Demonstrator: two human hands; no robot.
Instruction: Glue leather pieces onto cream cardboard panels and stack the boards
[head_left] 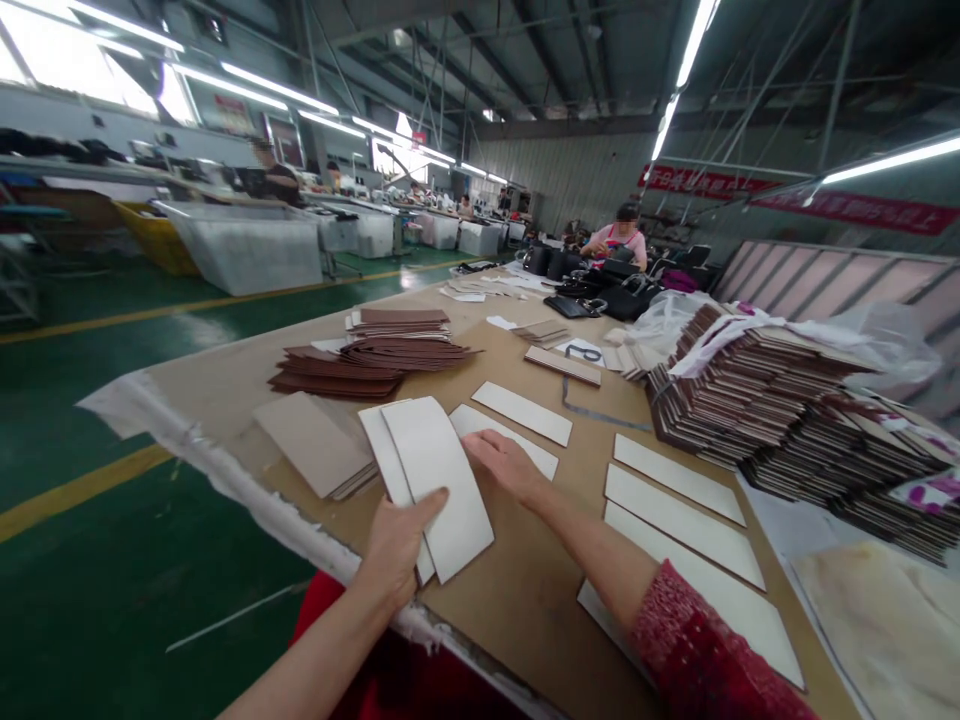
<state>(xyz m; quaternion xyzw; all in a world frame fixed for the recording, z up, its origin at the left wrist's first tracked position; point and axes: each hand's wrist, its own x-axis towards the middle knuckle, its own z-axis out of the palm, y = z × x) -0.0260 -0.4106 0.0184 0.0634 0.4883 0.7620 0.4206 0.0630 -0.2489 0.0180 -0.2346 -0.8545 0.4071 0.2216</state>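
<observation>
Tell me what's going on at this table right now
A person's left hand holds at least two overlapping white panels over the table's near edge, thumb on top. The right hand is close beside them; whether it touches them is unclear. More white strips lie spread to the right, and brown pieces are piled beyond the held panels, to the left.

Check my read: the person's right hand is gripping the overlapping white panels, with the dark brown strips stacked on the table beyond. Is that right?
Not quite. The head view shows the left hand gripping the overlapping white panels; the right hand is beside them. The dark brown strips are stacked on the table beyond, as you say.
</observation>
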